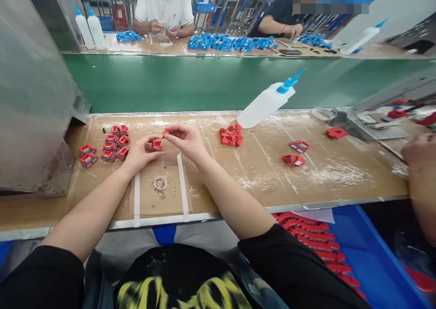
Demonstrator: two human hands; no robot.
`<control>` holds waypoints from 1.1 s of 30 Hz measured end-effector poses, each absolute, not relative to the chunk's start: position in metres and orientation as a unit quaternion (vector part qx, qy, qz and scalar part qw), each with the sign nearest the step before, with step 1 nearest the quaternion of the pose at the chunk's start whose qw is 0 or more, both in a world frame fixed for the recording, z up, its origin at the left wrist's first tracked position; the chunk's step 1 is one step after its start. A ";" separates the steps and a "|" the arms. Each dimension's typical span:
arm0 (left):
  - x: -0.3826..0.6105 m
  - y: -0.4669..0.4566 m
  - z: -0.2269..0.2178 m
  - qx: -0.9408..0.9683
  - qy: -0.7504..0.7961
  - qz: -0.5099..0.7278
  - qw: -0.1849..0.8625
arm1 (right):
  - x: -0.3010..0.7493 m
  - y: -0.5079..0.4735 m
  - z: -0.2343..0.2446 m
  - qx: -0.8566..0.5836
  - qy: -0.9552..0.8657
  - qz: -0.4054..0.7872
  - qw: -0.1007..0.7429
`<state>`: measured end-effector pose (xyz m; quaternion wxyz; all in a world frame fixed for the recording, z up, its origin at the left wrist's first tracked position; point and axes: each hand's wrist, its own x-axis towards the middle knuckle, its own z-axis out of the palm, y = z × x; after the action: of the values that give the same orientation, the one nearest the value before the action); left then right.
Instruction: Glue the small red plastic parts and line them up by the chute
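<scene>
Between the thumb and fingers of my left hand is a small red plastic housing. My right hand pinches a smaller red plastic piece just above and to the right of the housing; whether the two parts touch, I cannot tell. Below both hands, a small clear cup sits on a taped cardboard sheet. Left of my left hand lies a group of red and grey housings. A pile of loose red pieces lies to the right of my right hand.
A white squeeze bottle with a blue nozzle leans behind the red pile. Two red parts lie farther right. A metal cabinet borders the left side. A blue bin holds rows of red parts. People sit across the green divider.
</scene>
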<state>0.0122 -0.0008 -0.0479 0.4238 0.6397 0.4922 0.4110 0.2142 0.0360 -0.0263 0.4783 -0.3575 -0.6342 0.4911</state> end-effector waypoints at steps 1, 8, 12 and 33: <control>0.012 -0.001 -0.048 0.641 0.494 0.408 0.422 | 0.212 0.033 -0.030 -0.353 -0.642 0.478 0.484; 0.014 -0.001 -0.051 0.649 0.481 0.413 0.421 | 0.212 0.031 -0.054 -0.331 -0.709 0.406 0.472; 0.015 -0.002 -0.053 0.631 0.469 0.425 0.449 | 0.211 0.032 -0.057 -0.342 -0.724 0.374 0.468; 0.025 -0.002 -0.049 0.582 0.389 0.477 0.531 | 0.217 0.025 -0.053 -0.349 -0.794 0.206 0.453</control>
<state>0.0252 -0.0023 -0.0487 0.5313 0.5819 0.3890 0.4772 0.2166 0.0252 -0.0533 0.4527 -0.3490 -0.7941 0.2063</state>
